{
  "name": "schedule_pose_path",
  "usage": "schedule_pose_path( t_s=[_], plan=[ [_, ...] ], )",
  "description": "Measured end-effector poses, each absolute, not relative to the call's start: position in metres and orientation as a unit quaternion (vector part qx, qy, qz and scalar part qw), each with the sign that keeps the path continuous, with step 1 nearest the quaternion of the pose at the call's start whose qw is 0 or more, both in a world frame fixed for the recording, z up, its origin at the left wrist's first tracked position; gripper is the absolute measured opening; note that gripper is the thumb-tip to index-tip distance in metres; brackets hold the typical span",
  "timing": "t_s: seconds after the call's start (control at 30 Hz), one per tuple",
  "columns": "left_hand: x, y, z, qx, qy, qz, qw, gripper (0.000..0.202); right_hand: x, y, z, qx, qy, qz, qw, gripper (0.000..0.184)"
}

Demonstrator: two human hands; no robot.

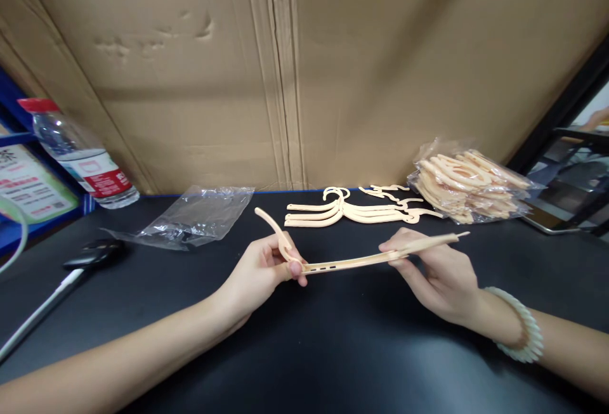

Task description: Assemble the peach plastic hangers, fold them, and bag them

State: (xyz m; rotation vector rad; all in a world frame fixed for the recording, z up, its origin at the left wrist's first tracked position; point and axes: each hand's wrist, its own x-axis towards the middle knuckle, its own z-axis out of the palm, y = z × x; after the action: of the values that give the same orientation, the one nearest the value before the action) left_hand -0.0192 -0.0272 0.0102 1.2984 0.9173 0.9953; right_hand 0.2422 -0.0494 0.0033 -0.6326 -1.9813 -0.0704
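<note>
Head view — the only one. Left hand closed in a pinch, thumb and fingertips on the bend of the hanger. Right hand closed on the other end, thumb below, fingers behind. Hanger held between the two, above the table, near edge-on to the camera.

Step in hand, as I judge it: handling or fitting the hanger at its ends, with the left-hand bend the likelier working point. Next move would call for a firm hold on both ends and gentle pressure — thin stock, probably bends before it snaps. Cannot tell if the joints are seated; fingers hide them.

Hanger: pale peach, looks like moulded plastic, matt. Long shallow bar, channelled, small dark slots toward the left; a curved arm rises from the left hand, a thin tip juts past the right.

Behind: hangers of the same stuff, nested, hooks curled at the top; loose pieces just beyond on the right. Further right, a glossy, crinkled bag packed with more. Left, a flat see-through wrapper, creased; past it a ribbed bottle, red cap. Backdrop: cardboard, dented, vertically seamed.
</note>
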Motion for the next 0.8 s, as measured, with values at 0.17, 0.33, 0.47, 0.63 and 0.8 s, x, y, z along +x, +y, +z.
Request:
schedule_pose_path(
  t_s=[0.17, 0.33, 0.47, 0.63, 0.8],
  plan=[
    [-0.018, -0.030, 0.009, 0.546, 0.395, 0.452, 0.584, 0.023, 0.242, -0.050, 0.001, -0.314, -0.802, -0.061, 0.505, 0.020],
    [-0.018, -0.034, 0.006, 0.533, 0.409, 0.485, 0.560, 0.020, 0.243, -0.046, -0.010, -0.374, -0.751, 0.037, 0.542, 0.012],
    [-0.017, -0.035, 0.006, 0.549, 0.411, 0.487, 0.541, 0.020, 0.241, -0.044, -0.011, -0.387, -0.714, 0.100, 0.575, 0.015],
    [-0.012, -0.038, 0.004, 0.594, 0.438, 0.455, 0.499, 0.021, 0.240, -0.038, -0.001, -0.395, -0.657, 0.147, 0.625, 0.023],
    [-0.010, -0.052, 0.003, 0.698, 0.457, 0.387, 0.393, 0.014, 0.249, -0.028, 0.002, -0.409, -0.636, 0.148, 0.637, 0.028]
  ],
)
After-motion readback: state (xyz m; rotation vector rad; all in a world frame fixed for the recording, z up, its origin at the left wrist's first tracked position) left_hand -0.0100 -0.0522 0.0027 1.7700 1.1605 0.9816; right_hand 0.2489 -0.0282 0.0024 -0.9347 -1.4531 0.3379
